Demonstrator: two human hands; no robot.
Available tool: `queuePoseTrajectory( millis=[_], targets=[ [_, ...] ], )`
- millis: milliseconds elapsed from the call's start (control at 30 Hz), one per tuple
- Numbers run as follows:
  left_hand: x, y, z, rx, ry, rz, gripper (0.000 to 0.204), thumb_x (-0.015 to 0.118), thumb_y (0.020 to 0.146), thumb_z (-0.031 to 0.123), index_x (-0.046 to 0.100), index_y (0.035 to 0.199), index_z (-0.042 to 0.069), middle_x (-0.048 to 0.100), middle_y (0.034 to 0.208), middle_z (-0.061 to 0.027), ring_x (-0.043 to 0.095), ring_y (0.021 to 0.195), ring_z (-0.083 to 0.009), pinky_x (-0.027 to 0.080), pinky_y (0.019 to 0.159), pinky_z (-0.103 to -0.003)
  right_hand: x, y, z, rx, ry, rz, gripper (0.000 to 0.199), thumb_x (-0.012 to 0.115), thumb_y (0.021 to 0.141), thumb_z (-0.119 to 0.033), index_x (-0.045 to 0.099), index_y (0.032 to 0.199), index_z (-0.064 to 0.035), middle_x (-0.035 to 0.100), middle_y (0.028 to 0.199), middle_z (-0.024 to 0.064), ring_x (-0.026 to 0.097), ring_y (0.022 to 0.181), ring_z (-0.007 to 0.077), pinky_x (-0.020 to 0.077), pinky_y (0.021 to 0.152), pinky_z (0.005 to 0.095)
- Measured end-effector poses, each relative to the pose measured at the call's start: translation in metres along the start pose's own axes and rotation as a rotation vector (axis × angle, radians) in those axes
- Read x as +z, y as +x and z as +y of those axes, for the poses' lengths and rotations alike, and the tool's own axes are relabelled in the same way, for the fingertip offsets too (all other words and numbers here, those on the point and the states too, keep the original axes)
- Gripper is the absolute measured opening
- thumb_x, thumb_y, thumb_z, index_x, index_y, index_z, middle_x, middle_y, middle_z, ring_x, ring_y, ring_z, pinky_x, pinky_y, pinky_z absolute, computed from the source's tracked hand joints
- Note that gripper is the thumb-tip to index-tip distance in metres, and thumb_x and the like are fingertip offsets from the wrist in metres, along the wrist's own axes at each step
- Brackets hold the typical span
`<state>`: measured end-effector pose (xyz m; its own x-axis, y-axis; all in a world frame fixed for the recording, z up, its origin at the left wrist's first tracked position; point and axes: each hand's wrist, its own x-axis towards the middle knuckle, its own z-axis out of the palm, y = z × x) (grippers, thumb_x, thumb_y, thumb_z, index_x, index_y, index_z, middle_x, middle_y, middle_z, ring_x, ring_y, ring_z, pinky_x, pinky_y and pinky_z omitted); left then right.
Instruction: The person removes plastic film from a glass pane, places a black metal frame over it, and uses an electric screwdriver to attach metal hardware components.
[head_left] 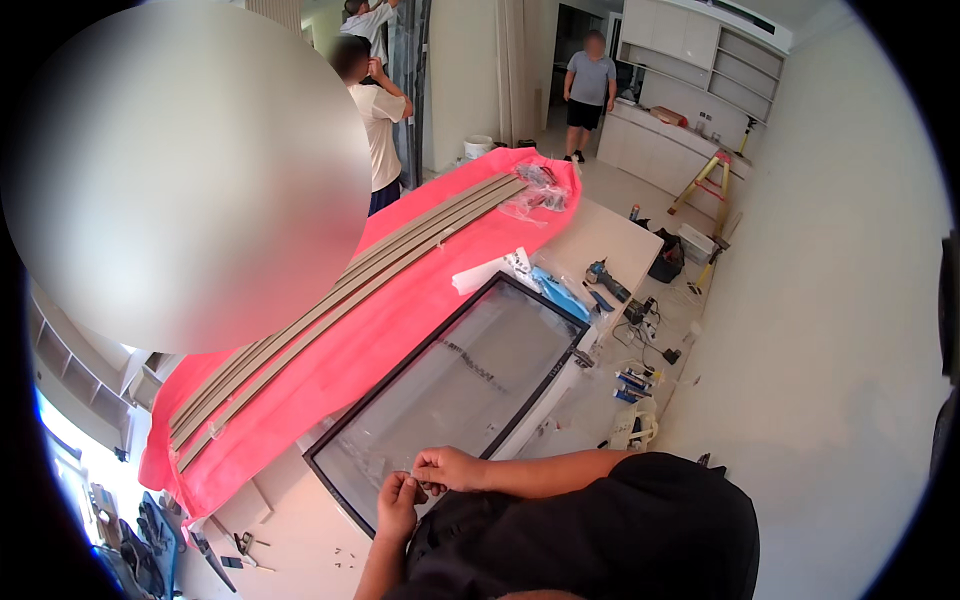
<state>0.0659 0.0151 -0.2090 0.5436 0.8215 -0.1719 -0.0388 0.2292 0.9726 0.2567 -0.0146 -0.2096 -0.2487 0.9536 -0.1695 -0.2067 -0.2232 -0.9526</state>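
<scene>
Close in front of my body, my left hand (397, 503) and my right hand (449, 470) meet with fingertips pinched together. Something small seems to be between them, too tiny to make out. Beneath and beyond the hands lies a glass panel (450, 385) in a black frame, flat on a pale table (290, 490). Its near edge is partly hidden by my hands and dark clothing. A few small pieces (345, 557) are scattered on the surface to the left of my left forearm.
Long beige strips (400, 245) rest on pink sheeting (380, 320) past the panel. A cordless drill (606, 280) and blue plastic wrap (560, 292) lie at the panel's far right. Cartridges (632, 385) are on the right. People stand at the back, one in grey (590, 80). A large blur hides the upper left.
</scene>
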Motion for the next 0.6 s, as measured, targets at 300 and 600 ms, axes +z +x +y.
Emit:
queuePoseTrajectory(
  millis=[300,600],
  targets=[
    [-0.007,-0.014,0.010,-0.083,-0.117,-0.124,0.016,0.054,0.103,0.013,0.060,0.093,0.002,0.064,0.079,-0.0054,0.059,0.073,-0.0141,0.050,0.071,-0.029,-0.002,-0.013,-0.016,0.134,0.001,-0.104,0.027,0.070,0.097,-0.025,0.057,0.110,-0.0047,0.066,0.086,0.0035,0.064,0.071,0.0110,0.0499,0.062,0.0243],
    [-0.005,-0.014,0.003,-0.068,0.101,-0.033,0.018,0.059,0.102,0.015,0.062,0.090,0.001,0.066,0.079,-0.0043,0.059,0.073,-0.0115,0.049,0.071,-0.027,-0.010,-0.002,0.012,0.077,-0.055,-0.170,0.029,0.076,0.089,-0.010,0.058,0.111,-0.0028,0.067,0.092,0.0050,0.064,0.080,0.0113,0.0514,0.068,0.0260]
  ],
)
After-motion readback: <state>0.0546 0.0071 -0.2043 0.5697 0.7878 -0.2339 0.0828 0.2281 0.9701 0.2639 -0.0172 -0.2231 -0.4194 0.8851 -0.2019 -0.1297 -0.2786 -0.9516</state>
